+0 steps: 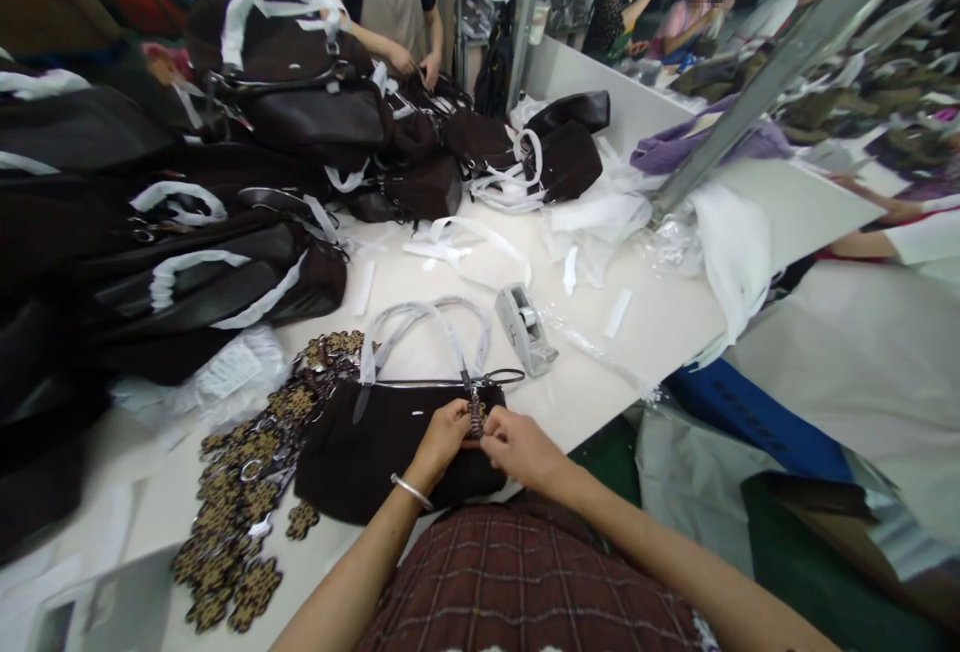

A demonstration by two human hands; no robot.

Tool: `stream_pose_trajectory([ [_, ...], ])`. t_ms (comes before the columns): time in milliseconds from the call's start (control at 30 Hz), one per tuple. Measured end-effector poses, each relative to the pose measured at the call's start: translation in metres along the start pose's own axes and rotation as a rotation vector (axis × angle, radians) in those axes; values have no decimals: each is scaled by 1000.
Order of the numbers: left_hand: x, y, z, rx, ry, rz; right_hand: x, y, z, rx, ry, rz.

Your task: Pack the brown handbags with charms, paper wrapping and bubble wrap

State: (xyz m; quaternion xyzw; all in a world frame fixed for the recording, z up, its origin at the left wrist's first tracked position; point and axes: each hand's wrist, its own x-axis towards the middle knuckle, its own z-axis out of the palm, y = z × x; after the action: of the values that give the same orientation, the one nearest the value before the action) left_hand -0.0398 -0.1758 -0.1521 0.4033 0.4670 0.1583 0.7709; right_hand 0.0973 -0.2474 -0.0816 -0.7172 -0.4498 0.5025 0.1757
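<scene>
A dark brown handbag (360, 457) lies in front of me on the white table, its two handles (427, 312) wrapped in white material. At the bag's right end, a charm with a short chain (475, 412) hangs by the handle base. My left hand (442, 437), a bangle on its wrist, pinches the charm from the left. From the right, my right hand (517, 444) is closed at the charm's lower part; what its fingertips hold is hidden. A pile of flower-shaped charms (247, 477) in tan and dark brown spreads left of the bag, with one loose charm (302, 520) nearby.
A grey tape dispenser (525, 327) stands beyond the bag. Dark handbags (300, 122) are heaped at left and back. Plastic wrapping (600, 207) lies around a metal post (750, 102). A co-worker in an apron (394, 7) handles bags across the table; others sit at right.
</scene>
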Motion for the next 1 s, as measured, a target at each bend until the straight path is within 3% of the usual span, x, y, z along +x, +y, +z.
stream_pose_trajectory([
  [67,-6,-1,2,-131,-49,-27,-3,-6,18,-406,32,-135],
  [133,-12,-3,3,-266,-93,-51,-5,-8,32,-648,8,-203],
  [233,-19,-8,4,-340,-53,-45,-5,-11,37,-701,-41,-256],
  [333,-20,-15,4,-354,23,-32,-3,-14,25,-643,-89,-311],
  [433,-18,-24,-2,-380,35,-36,1,-11,0,-422,-329,-302],
  [467,-17,-26,-5,-385,37,-41,3,-7,-10,-328,-329,-288],
  [500,-17,-29,-7,-386,41,-51,6,-2,-22,-255,-246,-278],
  [600,-17,-32,-10,-368,71,-90,20,16,-57,-180,294,-302],
  [667,-19,-29,-4,-352,77,-90,34,27,-81,-137,479,-348],
  [800,-22,-14,17,-330,112,-27,69,35,-132,-9,487,-417],
  [1000,-5,20,31,-349,350,149,123,28,-212,13,508,-389],
])
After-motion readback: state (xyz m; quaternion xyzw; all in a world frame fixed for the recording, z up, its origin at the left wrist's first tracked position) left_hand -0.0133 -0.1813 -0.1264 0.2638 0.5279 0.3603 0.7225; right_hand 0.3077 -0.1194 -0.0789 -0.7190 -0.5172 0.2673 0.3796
